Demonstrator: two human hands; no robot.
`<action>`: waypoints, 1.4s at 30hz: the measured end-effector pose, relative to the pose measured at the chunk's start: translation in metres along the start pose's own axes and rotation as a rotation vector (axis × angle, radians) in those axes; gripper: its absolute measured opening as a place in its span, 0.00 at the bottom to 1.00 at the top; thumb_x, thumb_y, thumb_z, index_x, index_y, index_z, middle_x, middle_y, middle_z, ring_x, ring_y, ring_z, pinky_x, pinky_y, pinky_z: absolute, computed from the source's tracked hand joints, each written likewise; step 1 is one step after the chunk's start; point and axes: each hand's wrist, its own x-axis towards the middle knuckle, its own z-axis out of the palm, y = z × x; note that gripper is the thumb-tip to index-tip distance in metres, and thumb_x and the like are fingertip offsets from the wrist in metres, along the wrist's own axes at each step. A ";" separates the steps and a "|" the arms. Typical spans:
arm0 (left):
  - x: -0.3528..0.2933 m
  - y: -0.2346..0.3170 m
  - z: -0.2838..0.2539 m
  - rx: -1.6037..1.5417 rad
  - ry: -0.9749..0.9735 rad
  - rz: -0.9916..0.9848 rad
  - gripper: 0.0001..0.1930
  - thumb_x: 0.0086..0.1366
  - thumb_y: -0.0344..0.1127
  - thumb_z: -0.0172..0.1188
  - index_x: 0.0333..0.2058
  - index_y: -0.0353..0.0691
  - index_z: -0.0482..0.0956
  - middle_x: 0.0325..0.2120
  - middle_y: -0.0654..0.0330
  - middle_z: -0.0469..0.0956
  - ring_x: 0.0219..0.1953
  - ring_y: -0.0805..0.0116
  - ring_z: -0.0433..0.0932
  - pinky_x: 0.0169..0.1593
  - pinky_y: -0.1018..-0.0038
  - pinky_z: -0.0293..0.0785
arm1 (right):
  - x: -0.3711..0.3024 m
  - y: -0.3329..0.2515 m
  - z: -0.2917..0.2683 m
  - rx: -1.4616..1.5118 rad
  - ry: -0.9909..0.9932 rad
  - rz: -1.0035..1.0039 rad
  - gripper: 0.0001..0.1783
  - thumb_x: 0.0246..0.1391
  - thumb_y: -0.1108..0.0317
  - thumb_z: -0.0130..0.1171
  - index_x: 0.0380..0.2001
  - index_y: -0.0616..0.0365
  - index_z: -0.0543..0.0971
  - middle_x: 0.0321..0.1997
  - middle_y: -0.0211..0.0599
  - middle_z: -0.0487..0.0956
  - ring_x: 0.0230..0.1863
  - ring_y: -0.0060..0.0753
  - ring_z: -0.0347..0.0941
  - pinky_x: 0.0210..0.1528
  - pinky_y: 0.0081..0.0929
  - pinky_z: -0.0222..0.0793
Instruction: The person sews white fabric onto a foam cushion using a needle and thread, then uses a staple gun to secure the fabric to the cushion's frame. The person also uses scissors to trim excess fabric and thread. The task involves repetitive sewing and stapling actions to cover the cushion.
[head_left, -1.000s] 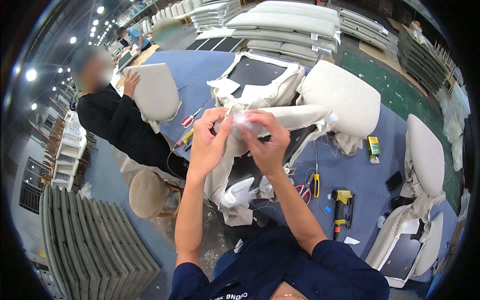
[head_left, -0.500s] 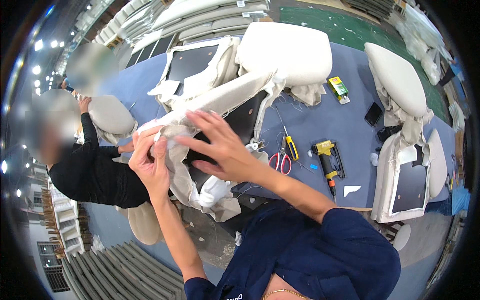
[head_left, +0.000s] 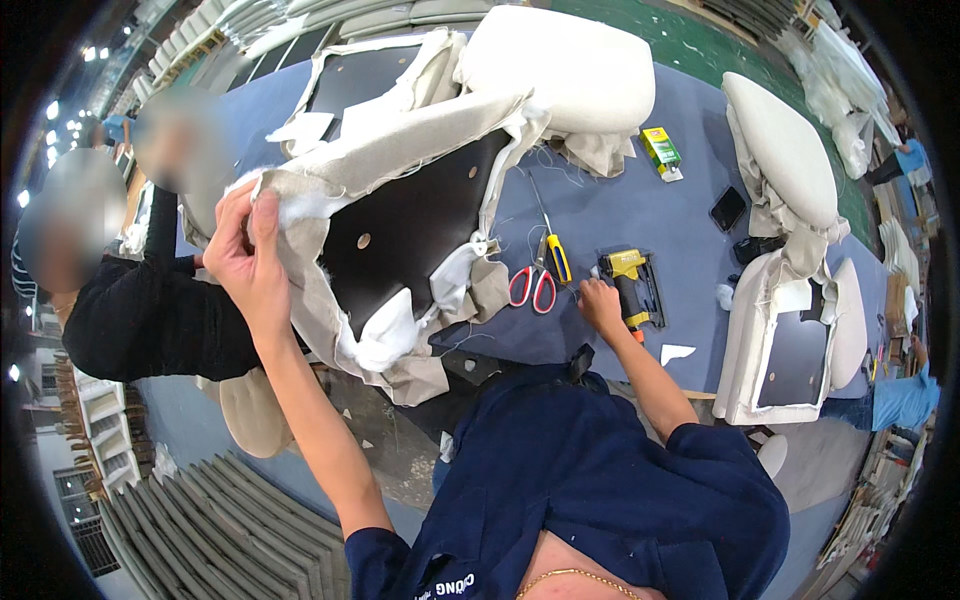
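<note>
My left hand pinches the beige fabric cover at the near left corner of a chair cushion, thumb on top. The cushion lies underside up, its black panel framed by loose fabric and white wadding. My right hand is down on the table with fingers drawn together; what they hold, if anything, is hidden. Just right of it lies a yellow and black staple gun. To its left are a yellow-handled screwdriver and red-handled scissors.
More cushions stand at the back of the blue-grey table and on the right. A yellow-green box, a phone and a white scrap lie there. A co-worker in black is at the left.
My right hand has left the cushion corner and moved right to the table beside the staple gun, over where a small blue piece lay. My left hand still grips the fabric.
</note>
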 end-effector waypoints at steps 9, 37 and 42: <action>0.002 0.003 -0.002 0.104 0.046 0.082 0.09 0.65 0.32 0.67 0.39 0.31 0.86 0.39 0.56 0.85 0.43 0.66 0.78 0.51 0.70 0.72 | -0.043 0.010 -0.038 1.135 -0.651 0.100 0.10 0.64 0.73 0.56 0.45 0.68 0.80 0.30 0.39 0.83 0.33 0.30 0.83 0.36 0.29 0.77; -0.005 0.046 0.013 0.037 -0.051 -0.015 0.13 0.70 0.39 0.63 0.35 0.32 0.84 0.36 0.57 0.84 0.43 0.61 0.72 0.51 0.67 0.69 | 0.073 -0.220 -0.372 0.798 0.563 -0.561 0.12 0.58 0.66 0.68 0.23 0.60 0.80 0.18 0.38 0.74 0.19 0.41 0.71 0.22 0.36 0.63; -0.004 0.048 0.010 0.117 -0.111 0.051 0.11 0.71 0.35 0.60 0.38 0.31 0.83 0.38 0.55 0.84 0.44 0.57 0.73 0.52 0.65 0.69 | 0.072 -0.230 -0.370 0.919 0.594 -0.551 0.12 0.57 0.66 0.69 0.23 0.59 0.81 0.16 0.37 0.72 0.18 0.38 0.70 0.21 0.35 0.61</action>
